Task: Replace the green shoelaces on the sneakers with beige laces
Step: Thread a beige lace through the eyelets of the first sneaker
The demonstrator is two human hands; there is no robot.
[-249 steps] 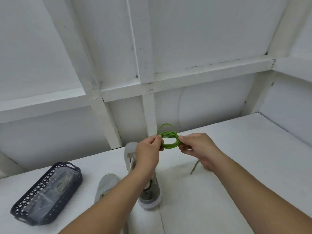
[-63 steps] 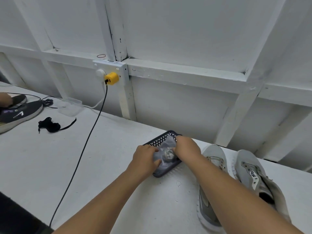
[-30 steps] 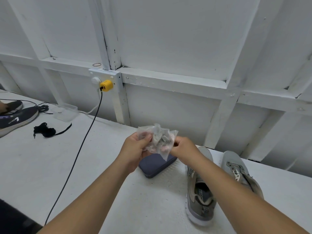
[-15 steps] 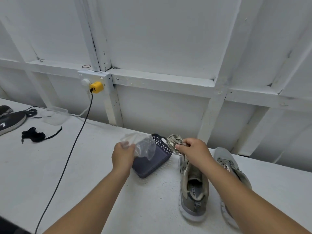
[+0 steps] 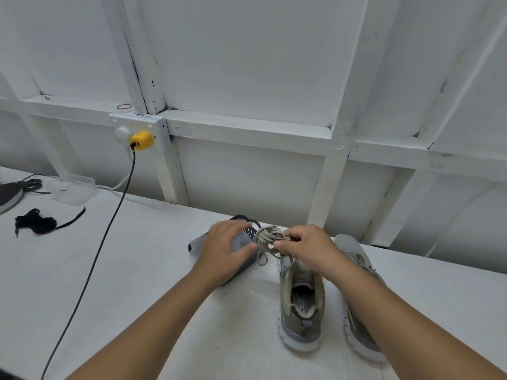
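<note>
Head view, only one: right hand (image 5: 310, 250) pinches a coiled bundle of beige laces (image 5: 268, 237) between thumb and curled fingers, held up off the table (image 5: 137, 270), one loose end dangling down toward the left sneaker's toe; left hand (image 5: 227, 250) spread, fingers relaxed and straight, palm down over the basket (image 5: 248, 231), thumb tip right beside the laces, contact hard to tell; nothing gripped in it; basket dark, perforated wall, mostly hidden under the left hand, sits on the table just left of the sneakers; something pale and crumpled shows in it by the palm, can't tell what; two grey sneakers side by side, toes toward the wall (image 5: 247, 64); left sneaker (image 5: 301, 305) open top visible, printed insole, no lace seen in its eyelets; right sneaker (image 5: 356, 259) largely covered by the right forearm, toe and sole edge showing; far left on the table: black lace (image 5: 38, 223) in a loose heap, dark shoe (image 5: 9, 194) cut off by frame edge with a black cord coil beside it, clear tub (image 5: 72, 187) near the wall; yellow plug (image 5: 141, 140) in a socket box on the white beam, black cable (image 5: 90, 270) running from it down across the table to the bottom edge; white painted wall with wooden framing behind.
</note>
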